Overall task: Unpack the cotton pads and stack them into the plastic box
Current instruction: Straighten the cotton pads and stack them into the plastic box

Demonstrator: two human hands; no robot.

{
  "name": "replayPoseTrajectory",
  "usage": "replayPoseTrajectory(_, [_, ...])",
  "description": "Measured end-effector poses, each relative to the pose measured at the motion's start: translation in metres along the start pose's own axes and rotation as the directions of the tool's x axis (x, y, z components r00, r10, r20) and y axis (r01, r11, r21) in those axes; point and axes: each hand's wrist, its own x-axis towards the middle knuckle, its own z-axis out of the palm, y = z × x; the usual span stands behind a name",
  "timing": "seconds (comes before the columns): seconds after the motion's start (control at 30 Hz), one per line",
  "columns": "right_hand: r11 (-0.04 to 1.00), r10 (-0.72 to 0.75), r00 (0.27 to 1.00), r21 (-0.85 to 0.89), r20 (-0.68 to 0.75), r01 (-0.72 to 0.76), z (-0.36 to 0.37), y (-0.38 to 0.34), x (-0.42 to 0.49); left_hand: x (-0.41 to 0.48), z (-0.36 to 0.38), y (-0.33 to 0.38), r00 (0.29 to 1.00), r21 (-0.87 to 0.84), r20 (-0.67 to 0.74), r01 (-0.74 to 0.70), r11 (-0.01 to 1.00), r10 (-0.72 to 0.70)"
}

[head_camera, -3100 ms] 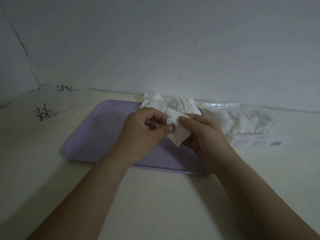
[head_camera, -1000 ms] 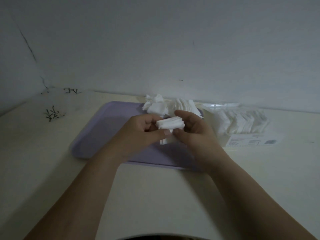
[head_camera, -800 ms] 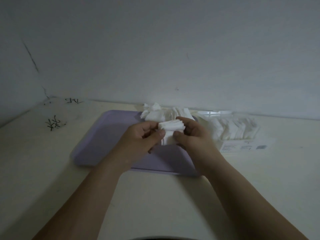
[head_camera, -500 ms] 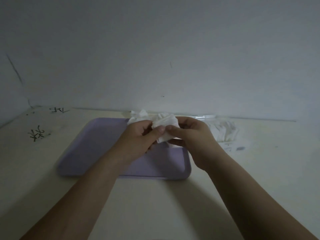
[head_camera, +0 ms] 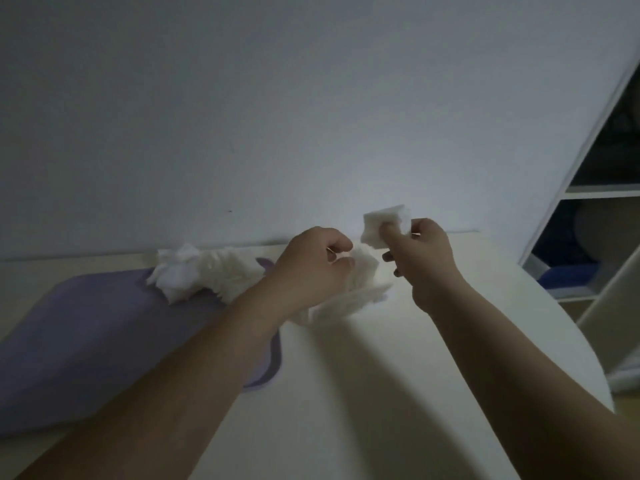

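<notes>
My right hand (head_camera: pixel 424 258) holds a small stack of white cotton pads (head_camera: pixel 381 223) up in the air, pinched between thumb and fingers. My left hand (head_camera: pixel 311 268) sits just left of it with fingers curled, over the plastic box (head_camera: pixel 349 296) that holds rows of white pads. Whether the left hand holds any pads I cannot tell. A loose heap of cotton pads (head_camera: pixel 204 271) lies at the far right corner of the purple tray (head_camera: pixel 86 341).
The tray lies on a cream table (head_camera: pixel 398 393) against a pale wall. The table's rounded right edge drops off beside a white shelf unit (head_camera: pixel 595 216) with dark compartments.
The hands have parted. My right hand has carried the stack of pads up and to the right; my left hand has moved over the plastic box. The view has swung to the right.
</notes>
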Motion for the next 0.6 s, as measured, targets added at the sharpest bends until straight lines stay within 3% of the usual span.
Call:
replayPoseTrajectory(0.1, [0.998,0.065,0.997,-0.02,-0.036,-0.065,-0.005,0.015,0.017,0.029,0.022,0.008,0.98,0.331,0.121,-0.192,0.924,0.16])
replayPoseTrajectory(0.17, [0.996,0.094,0.996,-0.007,-0.008,-0.094,-0.005,0.025,0.021,0.042,0.033,0.01,0.956,0.44,0.223,-0.273,0.856,0.19])
replayPoseTrajectory(0.33, [0.996,0.09,0.996,0.017,0.0,-0.09,-0.009,0.035,0.028,0.056,0.049,-0.002,0.914,0.404,0.376,-0.307,0.862,0.149])
replayPoseTrajectory(0.47, [0.99,0.062,0.998,-0.13,0.022,-0.059,-0.009,0.034,0.034,0.059,0.044,-0.008,0.91,0.389,0.39,-0.301,0.871,0.141])
replayPoseTrajectory(0.6, [0.942,-0.031,0.995,-0.331,0.096,0.062,-0.003,0.029,0.038,0.061,0.042,-0.018,0.899,0.537,0.394,-0.392,0.747,0.189])
